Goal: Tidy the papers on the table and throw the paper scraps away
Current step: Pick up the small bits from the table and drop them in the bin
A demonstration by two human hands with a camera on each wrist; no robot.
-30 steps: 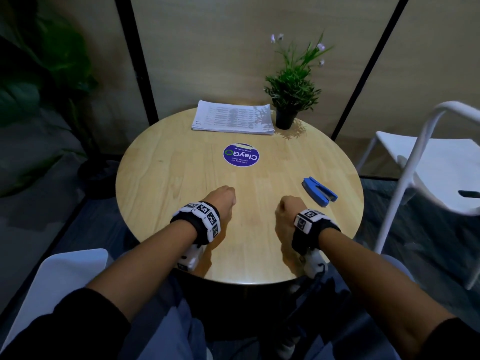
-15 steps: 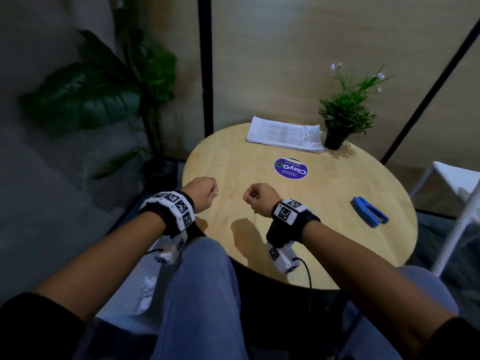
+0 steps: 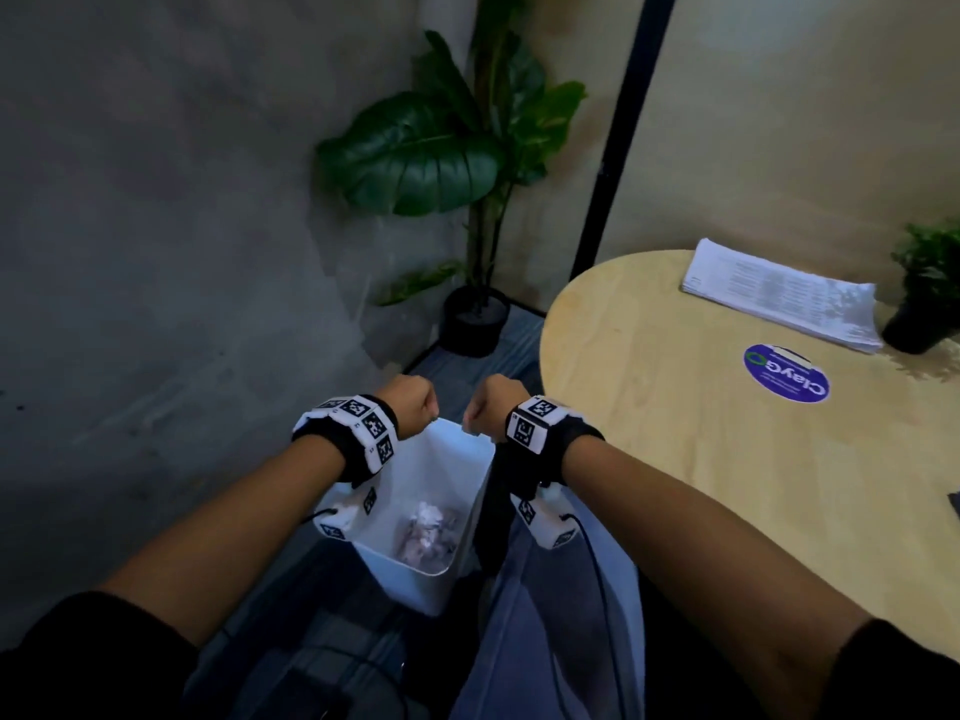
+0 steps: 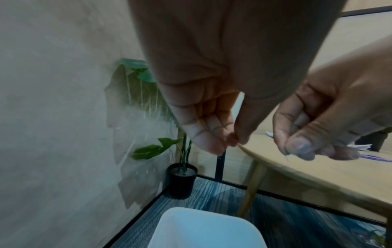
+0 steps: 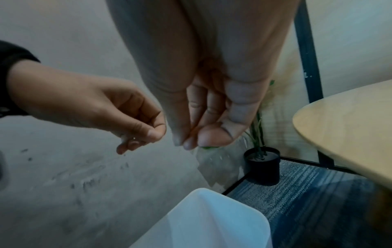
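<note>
**Both hands curled above the white bin**

Side by side, the left hand [image 3: 410, 402] and the right hand [image 3: 491, 405] hang close together over the far rim of a white bin [image 3: 467, 491] on the floor, left of the table. Each has its fingers curled in with the thumb pressed to the fingertips. In the left wrist view the right hand [image 4: 314, 120] seems to pinch something thin and pale; whether either hand truly holds a scrap cannot be told. The right wrist view shows the left hand [image 5: 127, 117] with fingers [image 5: 156, 132] folded against the thumb, a small pale speck below them.

Down in the bin lie crumpled paper scraps [image 3: 428, 530], seen only from the head camera; the wrist cameras catch just the bin's rim [image 4: 203, 223].

To the right stands the round wooden table [image 3: 675, 459]. On its far side a stack of printed papers [image 3: 779, 293] lies squared up, just beside a small potted plant [image 3: 924, 293]. Nearer sits a purple round sticker [image 3: 784, 379] reading "ClayG", upside down; its smaller print is unreadable.

Beyond the bin, a large-leaved plant [image 3: 441, 158] in a black pot stands in the far corner.
</note>
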